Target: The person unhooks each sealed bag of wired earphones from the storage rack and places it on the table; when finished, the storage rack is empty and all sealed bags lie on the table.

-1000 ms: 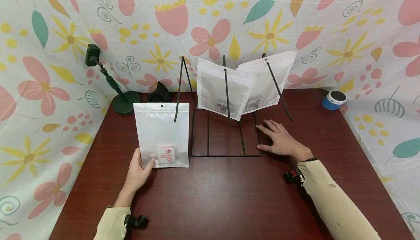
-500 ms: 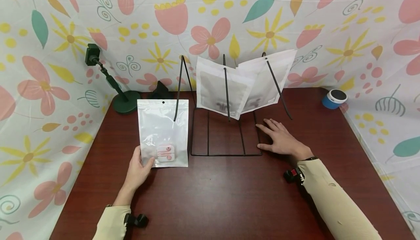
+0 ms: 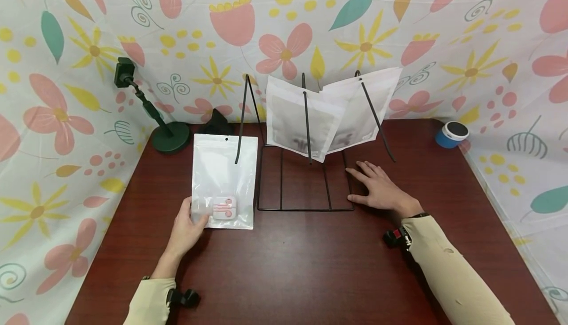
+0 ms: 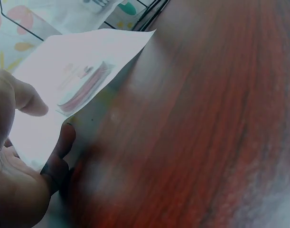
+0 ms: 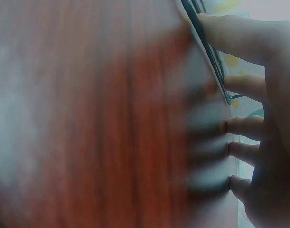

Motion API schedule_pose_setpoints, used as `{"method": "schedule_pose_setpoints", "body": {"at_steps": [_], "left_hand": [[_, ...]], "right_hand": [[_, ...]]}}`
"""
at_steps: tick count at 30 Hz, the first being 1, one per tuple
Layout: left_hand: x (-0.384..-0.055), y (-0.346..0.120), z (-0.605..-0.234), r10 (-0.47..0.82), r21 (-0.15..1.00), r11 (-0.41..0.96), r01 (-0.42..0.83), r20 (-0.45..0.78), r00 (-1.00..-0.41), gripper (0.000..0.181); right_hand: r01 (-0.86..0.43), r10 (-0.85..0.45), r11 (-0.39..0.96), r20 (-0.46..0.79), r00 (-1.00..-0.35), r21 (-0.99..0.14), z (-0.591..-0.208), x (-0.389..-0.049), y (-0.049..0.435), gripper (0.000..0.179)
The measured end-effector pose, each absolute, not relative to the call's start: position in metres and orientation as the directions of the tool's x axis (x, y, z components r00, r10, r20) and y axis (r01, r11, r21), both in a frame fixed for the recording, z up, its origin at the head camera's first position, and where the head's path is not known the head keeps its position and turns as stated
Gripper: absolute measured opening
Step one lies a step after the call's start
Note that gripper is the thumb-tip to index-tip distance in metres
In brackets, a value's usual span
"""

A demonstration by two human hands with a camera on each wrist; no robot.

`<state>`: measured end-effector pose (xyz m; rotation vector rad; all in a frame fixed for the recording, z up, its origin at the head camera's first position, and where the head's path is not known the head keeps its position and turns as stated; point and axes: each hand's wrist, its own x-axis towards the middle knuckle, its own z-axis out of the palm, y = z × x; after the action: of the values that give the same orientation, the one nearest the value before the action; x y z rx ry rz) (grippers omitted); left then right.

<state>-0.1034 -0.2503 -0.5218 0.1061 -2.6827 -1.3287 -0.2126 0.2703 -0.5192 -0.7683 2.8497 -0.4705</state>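
While my left hand point(image 3: 186, 229) is pinching a white bag point(image 3: 208, 169) by its lower left edge, thumb in front and fingers behind, a small case of pink earphones point(image 3: 224, 208) is showing through the bag's lower part. I am holding the bag beside the left of the black wire rack point(image 3: 306, 210), and its punched hole is showing just left of the left prong, which is crossing over the bag's upper right part. My right hand point(image 3: 381, 189) is spreading its fingers wide, gripping nothing, and touching the rack's right side. Two other bags point(image 3: 284, 113) are hanging on the middle and right prongs, partly overlapping. Behind the bag, a green stand point(image 3: 170, 137) is standing on the brown table point(image 3: 284, 275), and a blue tub point(image 3: 445, 140) is sitting at the far right.
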Motion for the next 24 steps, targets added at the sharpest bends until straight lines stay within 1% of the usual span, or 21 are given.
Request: {"method": "schedule_pose_setpoints", "body": {"at_steps": [5,16,24], "left_hand": [[-0.102,-0.248,-0.517,-0.149,0.792,0.608,-0.060,0.040,-0.988,0.055],[-0.101,-0.244,-0.511,-0.215,0.728,0.668,-0.154,-0.010,-0.977,0.058],[-0.102,-0.242,-0.508,-0.220,0.702,0.689,-0.179,-0.033,-0.975,0.060]], "right_hand": [[-0.467,-0.514,0.817,-0.059,-0.856,-0.338,-0.520,-0.213,0.270,0.082],[-0.465,-0.512,0.816,-0.056,-0.857,-0.343,-0.519,-0.213,0.270,0.081],[-0.459,-0.508,0.820,-0.065,-0.859,-0.343,-0.519,-0.213,0.270,0.081]]}}
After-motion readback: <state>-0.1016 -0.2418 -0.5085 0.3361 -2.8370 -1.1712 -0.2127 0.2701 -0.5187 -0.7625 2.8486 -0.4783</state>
